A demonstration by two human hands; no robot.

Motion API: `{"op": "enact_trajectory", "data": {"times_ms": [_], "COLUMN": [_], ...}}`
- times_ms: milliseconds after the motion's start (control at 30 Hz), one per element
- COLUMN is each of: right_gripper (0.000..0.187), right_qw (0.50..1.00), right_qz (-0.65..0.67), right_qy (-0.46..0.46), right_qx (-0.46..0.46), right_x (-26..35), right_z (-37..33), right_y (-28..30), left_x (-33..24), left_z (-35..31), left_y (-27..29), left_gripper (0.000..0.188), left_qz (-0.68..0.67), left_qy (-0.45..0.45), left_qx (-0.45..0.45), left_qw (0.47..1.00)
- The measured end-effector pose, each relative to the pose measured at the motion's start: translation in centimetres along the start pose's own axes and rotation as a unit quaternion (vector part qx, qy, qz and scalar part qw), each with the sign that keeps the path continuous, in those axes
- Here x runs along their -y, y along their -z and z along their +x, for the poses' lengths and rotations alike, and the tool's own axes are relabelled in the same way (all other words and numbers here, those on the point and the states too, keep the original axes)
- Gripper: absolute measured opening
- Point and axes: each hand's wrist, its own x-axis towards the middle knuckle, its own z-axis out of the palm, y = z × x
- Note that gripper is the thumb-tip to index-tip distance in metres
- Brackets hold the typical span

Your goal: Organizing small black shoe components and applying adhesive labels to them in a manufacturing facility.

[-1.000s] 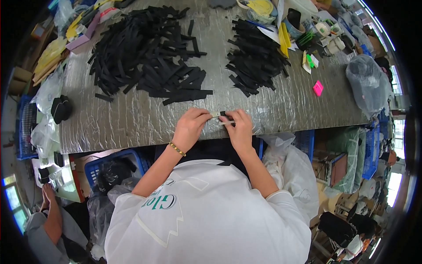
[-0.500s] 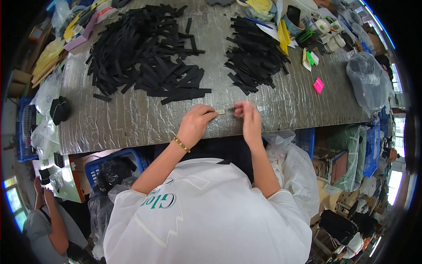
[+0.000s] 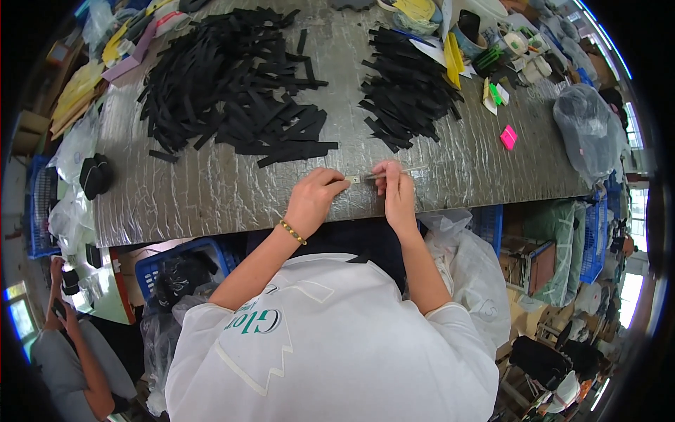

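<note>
Near the front edge of the table, my left hand point(image 3: 315, 200) pinches a small pale flat piece point(image 3: 354, 180) between thumb and fingertips, low over the silvery tabletop. Just right of it, my right hand point(image 3: 398, 199) is closed round a thin pen-like stick point(image 3: 416, 169). The stick's dark tip points left at the pale piece; whether they touch I cannot tell. Beyond my hands lie a large heap of short black strips point(image 3: 211, 84) on the left and a smaller heap of black strips point(image 3: 410, 91) on the right.
A pink pad point(image 3: 508, 138) lies to the right, near a clear plastic bag point(image 3: 589, 133). Cups and tools point(image 3: 503, 53) crowd the far right. Under the table's left front stands a blue basket point(image 3: 149, 271). A co-worker point(image 3: 74, 366) is at lower left, holding a dark object.
My right hand, blurred before, is now sharper and slightly lower left, and the stick in it shows clearly. My left hand has barely moved. The co-worker's arms have shifted.
</note>
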Motion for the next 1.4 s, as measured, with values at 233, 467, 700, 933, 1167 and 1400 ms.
{"op": "enact_trajectory", "data": {"times_ms": [233, 467, 700, 933, 1167, 1400], "right_gripper": [0.022, 0.024, 0.023, 0.021, 0.020, 0.015], "right_qw": [0.996, 0.992, 0.989, 0.990, 0.981, 0.956], "right_qz": [-0.083, -0.115, -0.126, -0.112, -0.155, -0.210], "right_qy": [0.015, 0.034, 0.076, 0.064, 0.078, 0.184], "right_qx": [0.035, 0.027, 0.023, 0.051, 0.083, 0.088], "right_x": [0.6, 0.6, 0.4, 0.8, 1.2, 1.6], "right_z": [-0.4, -0.4, -0.4, -1.1, -0.4, -0.4], "right_y": [-0.4, -0.5, -0.5, -1.3, -2.7, -2.5], "left_x": [0.0, -0.1, -0.4, 0.1, -0.3, 0.1], "left_z": [-0.1, 0.0, 0.1, -0.1, 0.0, 0.0], "left_y": [-0.3, -0.2, -0.2, 0.0, 0.6, 0.7], "left_gripper": [0.027, 0.027, 0.025, 0.036, 0.047, 0.043], "left_qz": [0.016, 0.022, 0.016, -0.051, -0.062, -0.078], "left_qy": [-0.002, -0.002, 0.006, 0.042, 0.064, 0.074], "left_qx": [-0.006, -0.007, -0.009, -0.023, 0.004, 0.014], "left_qw": [1.000, 1.000, 1.000, 0.998, 0.996, 0.994]}}
